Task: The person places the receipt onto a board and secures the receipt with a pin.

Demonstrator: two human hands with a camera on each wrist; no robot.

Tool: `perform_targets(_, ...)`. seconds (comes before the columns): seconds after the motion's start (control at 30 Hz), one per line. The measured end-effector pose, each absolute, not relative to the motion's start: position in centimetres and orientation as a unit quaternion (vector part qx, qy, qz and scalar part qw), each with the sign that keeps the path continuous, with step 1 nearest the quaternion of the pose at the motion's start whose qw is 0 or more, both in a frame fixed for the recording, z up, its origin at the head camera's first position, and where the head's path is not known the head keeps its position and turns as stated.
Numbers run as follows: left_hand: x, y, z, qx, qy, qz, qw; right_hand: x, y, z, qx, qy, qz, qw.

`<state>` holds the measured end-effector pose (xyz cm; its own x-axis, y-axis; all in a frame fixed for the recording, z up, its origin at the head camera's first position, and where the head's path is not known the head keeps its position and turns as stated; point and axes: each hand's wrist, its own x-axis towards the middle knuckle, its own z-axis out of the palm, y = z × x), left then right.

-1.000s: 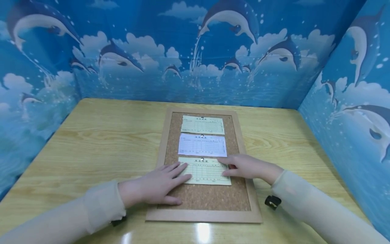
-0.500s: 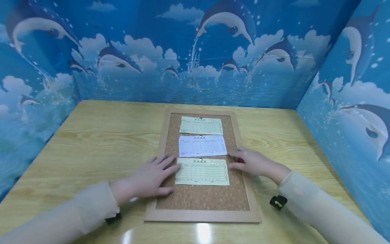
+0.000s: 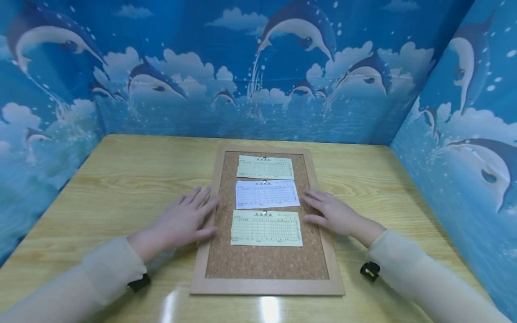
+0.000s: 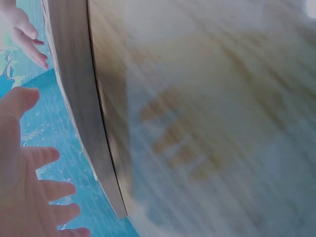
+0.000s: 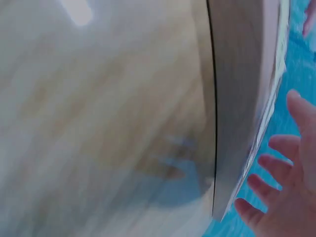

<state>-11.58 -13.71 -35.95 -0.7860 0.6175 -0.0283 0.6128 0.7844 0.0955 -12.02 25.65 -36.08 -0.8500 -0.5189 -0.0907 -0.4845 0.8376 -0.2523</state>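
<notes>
A framed cork board (image 3: 266, 264) lies flat on the table, carrying three printed slips in a column, each with a small pin or clip at its top edge. The far slip (image 3: 264, 168) is pale green, the middle slip (image 3: 266, 195) pale violet, and the near slip (image 3: 266, 229) pale green. My left hand (image 3: 177, 220) hovers at the board's left edge, fingers spread, holding nothing. At the right edge, beside the middle slip, is my right hand (image 3: 333, 213), its fingers loosely extended and holding nothing. Both wrist views show the hands above the board's side edge.
The wooden table (image 3: 141, 170) extends around the board on both sides. A backdrop printed with dolphins (image 3: 258, 107) encloses the table at the back and sides. Dark devices, such as the right wrist's black one (image 3: 370, 270), sit under both sleeves.
My left hand has drawn left off the near slip to the board's edge. My right hand has pulled back rightward from that slip. All three slips stay on the board.
</notes>
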Motion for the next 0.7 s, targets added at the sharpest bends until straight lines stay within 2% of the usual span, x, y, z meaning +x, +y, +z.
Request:
perform_targets(0.17,-11.5,-13.8,-36.1,0.322,0.945,0.042,0.031,-11.4,24.5,-36.3,-0.292,0.945,-0.094,0.109)
perform_targets(0.7,-11.6,-14.8,-36.4,0.302,0.952,0.044,0.020,-10.2,22.8,-35.5,-0.339,0.940,0.004,0.033)
